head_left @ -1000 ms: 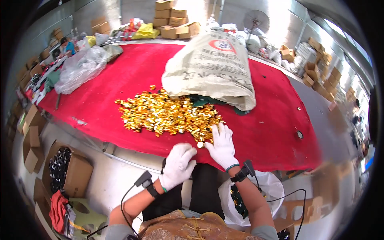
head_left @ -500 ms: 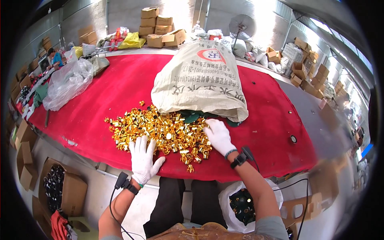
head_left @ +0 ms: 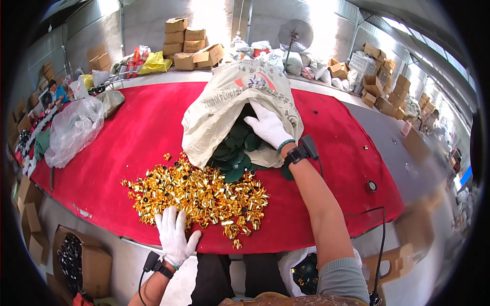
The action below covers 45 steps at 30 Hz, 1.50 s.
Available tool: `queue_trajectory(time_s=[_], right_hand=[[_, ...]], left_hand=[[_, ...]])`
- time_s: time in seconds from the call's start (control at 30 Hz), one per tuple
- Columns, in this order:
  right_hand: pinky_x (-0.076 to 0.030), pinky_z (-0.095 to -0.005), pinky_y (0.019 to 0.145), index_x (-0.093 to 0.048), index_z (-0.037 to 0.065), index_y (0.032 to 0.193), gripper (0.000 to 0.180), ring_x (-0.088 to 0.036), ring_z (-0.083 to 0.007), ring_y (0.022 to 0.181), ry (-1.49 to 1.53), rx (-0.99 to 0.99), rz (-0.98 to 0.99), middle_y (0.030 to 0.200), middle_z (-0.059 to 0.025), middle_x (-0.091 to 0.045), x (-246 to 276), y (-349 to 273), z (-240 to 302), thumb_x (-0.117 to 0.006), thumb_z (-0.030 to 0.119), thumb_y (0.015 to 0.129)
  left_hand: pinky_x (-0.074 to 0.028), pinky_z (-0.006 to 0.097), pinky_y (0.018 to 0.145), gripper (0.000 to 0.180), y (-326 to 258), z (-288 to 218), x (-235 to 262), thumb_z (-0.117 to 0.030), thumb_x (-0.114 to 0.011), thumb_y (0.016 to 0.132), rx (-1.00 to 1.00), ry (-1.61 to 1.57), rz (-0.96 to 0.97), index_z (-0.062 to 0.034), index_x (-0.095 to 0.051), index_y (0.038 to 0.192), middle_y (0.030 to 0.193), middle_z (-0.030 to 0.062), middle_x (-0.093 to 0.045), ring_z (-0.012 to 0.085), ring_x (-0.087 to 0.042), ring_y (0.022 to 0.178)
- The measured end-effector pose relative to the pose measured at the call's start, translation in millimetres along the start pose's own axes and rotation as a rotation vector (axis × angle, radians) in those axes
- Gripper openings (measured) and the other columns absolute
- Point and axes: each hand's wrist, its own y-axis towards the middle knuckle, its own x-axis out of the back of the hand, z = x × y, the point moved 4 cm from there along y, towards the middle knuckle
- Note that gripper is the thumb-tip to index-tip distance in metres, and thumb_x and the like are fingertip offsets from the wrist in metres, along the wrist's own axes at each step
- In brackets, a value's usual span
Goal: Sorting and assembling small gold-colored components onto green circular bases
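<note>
A heap of small shiny gold pieces (head_left: 199, 191) lies on the red cloth in front of me. Behind it rests a pale woven sack (head_left: 204, 109), its mouth facing me and raised, with dark green flat discs (head_left: 229, 153) showing inside and spilling at the opening. My right hand (head_left: 270, 127), in a white glove, reaches into the sack's mouth over the discs; its thumb stands apart, and the fingertips are partly hidden under the upper flap. At the heap's near left edge my left hand (head_left: 175, 239), also gloved, rests open with fingers spread, touching the gold pieces.
A clear plastic bag (head_left: 76, 127) lies at the table's left. A small round piece (head_left: 372, 186) sits on the right side. Below the table stand a box of black parts (head_left: 84, 265) and a white bag with dark green things (head_left: 304, 273). A person is at the far left.
My right hand has moved from the heap's right edge up and forward into the sack. The sack's mouth is now lifted, exposing the green discs. My left hand remains by the heap.
</note>
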Motion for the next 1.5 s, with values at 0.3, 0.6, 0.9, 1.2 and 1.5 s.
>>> queue_trajectory(time_s=[0.3,0.6,0.9,1.2,1.5], right_hand=[[-0.040,-0.0503,0.119,-0.056,0.012,0.152,0.062,-0.055,-0.0413,0.138,-0.186,-0.240,0.385,0.150,-0.0231,-0.058,-115,-3,-100,-0.054,0.049,0.102],[-0.025,-0.0435,0.130,-0.047,0.015,0.161,0.085,-0.033,-0.0347,0.157,0.087,-0.090,0.226,0.168,-0.0158,-0.041,-179,77,-165,-0.058,0.070,0.096],[-0.025,-0.0433,0.130,-0.047,0.015,0.161,0.088,-0.033,-0.0347,0.157,0.112,-0.071,0.292,0.169,-0.0162,-0.040,-233,91,-157,-0.058,0.072,0.095],[-0.025,-0.0432,0.130,-0.047,0.014,0.161,0.090,-0.032,-0.0347,0.157,0.043,-0.052,0.330,0.169,-0.0165,-0.040,-227,87,-147,-0.058,0.074,0.093],[-0.025,-0.0430,0.130,-0.048,0.014,0.160,0.093,-0.032,-0.0348,0.157,-0.077,-0.042,0.388,0.169,-0.0169,-0.039,-210,72,-134,-0.058,0.075,0.091]], left_hand=[[-0.031,0.065,0.111,0.074,11,-6,6,-0.043,-0.081,0.073,-0.047,0.034,-0.011,0.0007,-0.057,0.128,0.133,0.0253,-0.052,0.0478,-0.047,0.129],[-0.033,0.065,0.107,0.072,22,-19,7,-0.043,-0.081,0.073,-0.013,0.046,0.079,0.0006,-0.058,0.125,0.133,0.0252,-0.053,0.0469,-0.048,0.129],[-0.035,0.065,0.106,0.071,27,-18,1,-0.046,-0.077,0.076,-0.023,0.039,0.074,0.0009,-0.059,0.126,0.132,0.0264,-0.054,0.0486,-0.051,0.125],[-0.037,0.065,0.105,0.068,19,-16,0,-0.043,-0.076,0.080,-0.050,0.052,0.073,0.0006,-0.058,0.129,0.133,0.0269,-0.054,0.0498,-0.051,0.125],[-0.038,0.064,0.108,0.066,13,-7,-11,-0.042,-0.076,0.079,-0.053,0.051,0.067,0.0009,-0.059,0.127,0.133,0.0255,-0.055,0.0508,-0.050,0.127]])
